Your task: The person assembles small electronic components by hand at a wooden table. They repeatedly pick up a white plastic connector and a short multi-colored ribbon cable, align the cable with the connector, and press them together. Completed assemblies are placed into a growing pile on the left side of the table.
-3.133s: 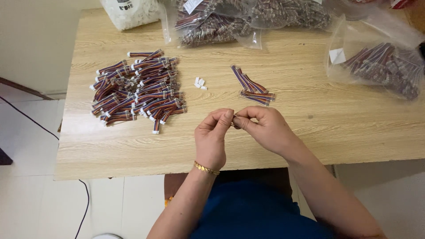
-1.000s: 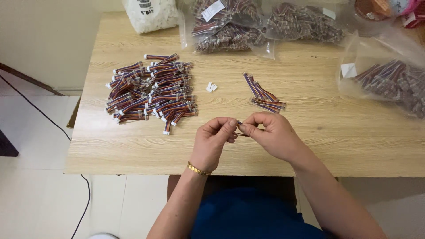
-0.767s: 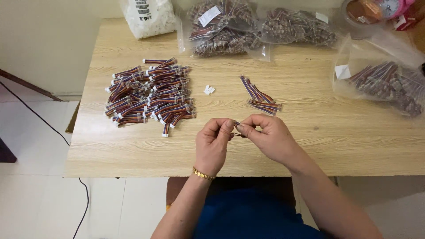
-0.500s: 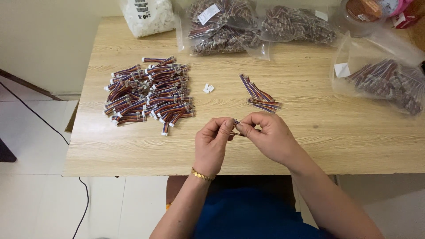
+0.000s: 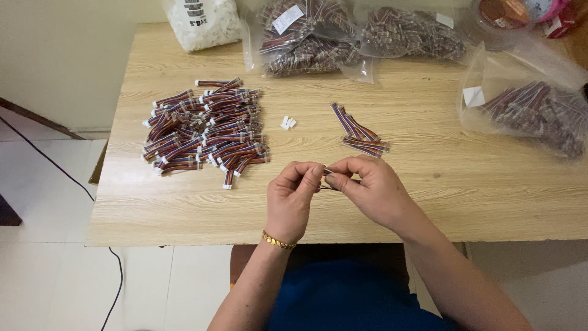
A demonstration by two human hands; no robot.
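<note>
The wooden bench [image 5: 441, 196] carries everything here, and places below are given from the big pile of finished wire leads [image 5: 205, 130] lying on its left half. Well to the right of that pile, at the bench's far right edge, lies a clear bag of wire leads [image 5: 539, 110]; up and to the right of the pile, along the back edge, lie 2 more clear bags of leads [image 5: 318, 37], and straight behind the pile sits a bag of small white parts [image 5: 202, 21]. To the right of the pile, near the bench's middle, rests a small bunch of loose leads [image 5: 358, 132], and between it and the pile lie 2 tiny white connectors [image 5: 287, 122]. In front of and to the right of the pile, above the near edge, the left hand [image 5: 293, 199], with a gold bracelet [image 5: 277, 240] at the wrist, and the right hand [image 5: 372, 190] meet fingertip to fingertip, both pinched closed on a single short wire lead [image 5: 331, 184], mostly hidden by the fingers.
</note>
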